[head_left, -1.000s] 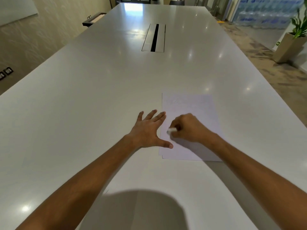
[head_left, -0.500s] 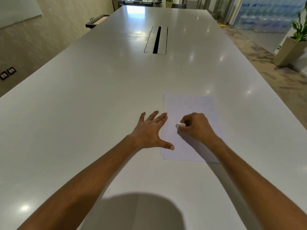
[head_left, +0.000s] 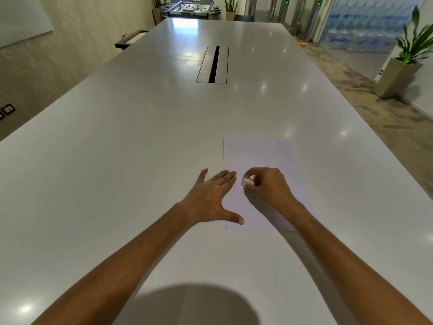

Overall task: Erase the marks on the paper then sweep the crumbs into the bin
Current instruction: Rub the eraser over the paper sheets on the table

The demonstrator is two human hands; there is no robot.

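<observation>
A white sheet of paper point(head_left: 260, 153) lies on the long white table point(head_left: 131, 141), right of centre. Faint pencil marks show near its top and a small one beside the eraser. My left hand point(head_left: 210, 198) lies flat with fingers spread, pressing the paper's left edge, thumb on the near corner. My right hand point(head_left: 267, 186) is curled over the middle of the sheet and pinches a small white eraser point(head_left: 248, 182), blurred, against the paper. No bin is in view.
A metal cable slot point(head_left: 213, 64) is set into the table's middle, farther back. A potted plant point(head_left: 403, 66) stands on the floor at the right. A foosball table point(head_left: 191, 8) stands beyond the far end.
My right hand with the eraser moved up and right across the paper, then back toward the left hand. The left hand stays on the paper's edge. The camera tilted up.
</observation>
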